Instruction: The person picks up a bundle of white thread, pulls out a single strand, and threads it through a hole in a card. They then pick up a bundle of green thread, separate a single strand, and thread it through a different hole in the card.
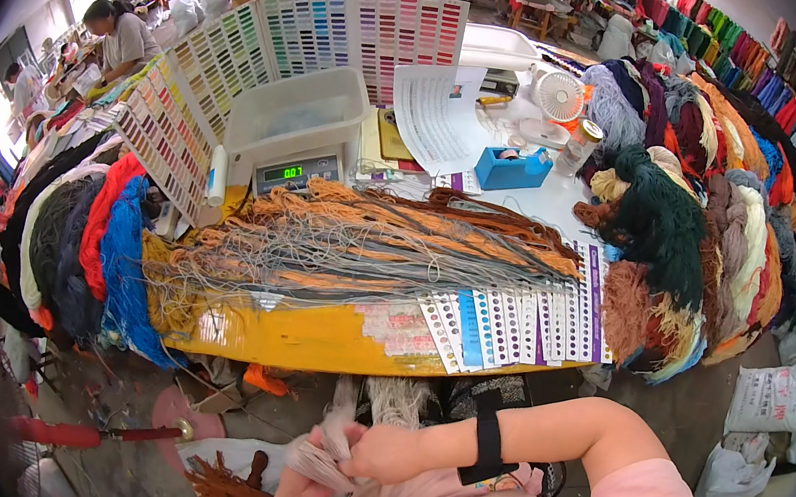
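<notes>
Low in front of me, below the table's near edge, both hands are closed on a hank of pale, whitish-pink yarn. My left hand is partly covered by the strands. My right hand grips the yarn just right of it, its fingers curled and partly hidden. Another length of pale yarn hangs down near my lap. Orange and grey strands lie spread across the yellow-edged table. Several punched thread sample cards overlap at its near right.
A digital scale carries a translucent plastic tub before a folding colour chart. A blue tape dispenser, a small fan and a jar stand behind. Yarn hanks drape both sides; white bags sit right.
</notes>
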Tool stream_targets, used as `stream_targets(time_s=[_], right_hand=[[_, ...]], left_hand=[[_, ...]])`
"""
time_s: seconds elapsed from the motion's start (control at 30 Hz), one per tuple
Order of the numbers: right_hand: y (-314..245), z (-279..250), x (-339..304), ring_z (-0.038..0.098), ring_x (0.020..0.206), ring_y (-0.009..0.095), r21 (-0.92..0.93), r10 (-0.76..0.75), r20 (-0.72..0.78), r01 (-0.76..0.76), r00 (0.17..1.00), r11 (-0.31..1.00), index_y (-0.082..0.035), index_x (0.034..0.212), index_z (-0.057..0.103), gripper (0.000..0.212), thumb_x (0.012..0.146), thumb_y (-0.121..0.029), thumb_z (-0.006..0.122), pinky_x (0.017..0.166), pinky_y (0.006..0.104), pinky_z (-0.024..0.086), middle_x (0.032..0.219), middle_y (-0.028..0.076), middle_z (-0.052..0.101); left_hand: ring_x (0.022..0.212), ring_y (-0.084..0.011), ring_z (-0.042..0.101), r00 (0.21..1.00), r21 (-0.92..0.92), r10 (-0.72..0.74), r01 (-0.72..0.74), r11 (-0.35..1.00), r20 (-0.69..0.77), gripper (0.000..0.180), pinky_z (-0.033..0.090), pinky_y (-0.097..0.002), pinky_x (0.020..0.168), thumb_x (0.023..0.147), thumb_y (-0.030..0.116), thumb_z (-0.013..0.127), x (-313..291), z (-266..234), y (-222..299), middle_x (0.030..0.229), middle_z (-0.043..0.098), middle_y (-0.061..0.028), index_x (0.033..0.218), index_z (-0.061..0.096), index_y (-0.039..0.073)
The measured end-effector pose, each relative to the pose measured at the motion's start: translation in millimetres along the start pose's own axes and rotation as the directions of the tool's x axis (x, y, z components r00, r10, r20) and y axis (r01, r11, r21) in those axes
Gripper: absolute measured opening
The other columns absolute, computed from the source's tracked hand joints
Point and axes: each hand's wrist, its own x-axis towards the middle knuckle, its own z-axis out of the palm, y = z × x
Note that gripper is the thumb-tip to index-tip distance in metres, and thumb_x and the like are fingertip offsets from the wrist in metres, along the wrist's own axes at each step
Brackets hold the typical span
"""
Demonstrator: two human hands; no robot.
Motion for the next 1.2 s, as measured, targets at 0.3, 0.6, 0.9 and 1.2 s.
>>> stream_targets(time_s=[0.3, 0.6, 0.9, 1.2], right_hand=[[-13.6, -47.0, -11.1, 0.053, 0.066, 0.035, 0.206, 0.364, 0.238, -0.413, 0.901, 0.887, -0.012, 0.123, 0.023, 0.067, 0.063, -0.005, 0.050, 0.057, 0.0417, 0.041, 0.071, 0.019, 0.054], [0.9, -30.4, -24.2, 0.051, 0.085, 0.032, 0.302, 0.228, 0.138, -0.260, 0.964, 0.917, -0.004, 0.117, 0.033, 0.060, 0.063, -0.011, 0.058, 0.072, 0.0358, 0.042, 0.103, 0.020, 0.049], [4.4, -33.3, -28.2, 0.048, 0.084, 0.021, 0.357, 0.489, 0.181, -0.520, 0.853, 0.776, -0.003, 0.108, 0.043, 0.049, 0.062, -0.004, 0.061, 0.073, 0.0298, 0.040, 0.102, 0.012, 0.043], [14.8, -22.8, -42.3, 0.050, 0.078, 0.015, 0.328, 0.587, 0.192, -0.615, 0.787, 0.717, -0.007, 0.102, 0.048, 0.037, 0.066, -0.003, 0.058, 0.064, 0.0251, 0.041, 0.096, 0.007, 0.046]], left_hand=[[0.065, -0.0127, 0.048, 0.790, 0.798, 0.142, -0.563, -0.217, 0.596, 0.024, 0.041, -0.0277, 0.059, 0.064, 0.000, 0.060, -73.7, 33.4, 43.7, 0.071, 0.053, -0.0026, 0.086, 0.051, -0.002], [0.073, -0.0090, 0.050, 0.876, 0.940, 0.471, -0.242, 0.240, 0.105, 0.025, 0.041, -0.0223, 0.064, 0.064, 0.002, 0.056, -167.3, -38.4, 91.3, 0.077, 0.054, -0.0029, 0.088, 0.053, -0.002], [0.061, -0.0225, 0.056, 0.435, 0.930, 0.855, 0.342, 0.135, -0.284, 0.022, 0.043, -0.0312, 0.056, 0.065, 0.015, 0.054, -213.4, -122.8, 112.6, 0.068, 0.057, -0.0127, 0.077, 0.056, -0.003], [0.082, -0.0354, 0.053, 0.024, 0.542, 0.848, 0.779, 0.316, -0.530, 0.026, 0.042, -0.0400, 0.071, 0.063, 0.017, 0.054, -201.3, -216.0, 98.4, 0.083, 0.055, -0.0231, 0.080, 0.057, -0.003]])
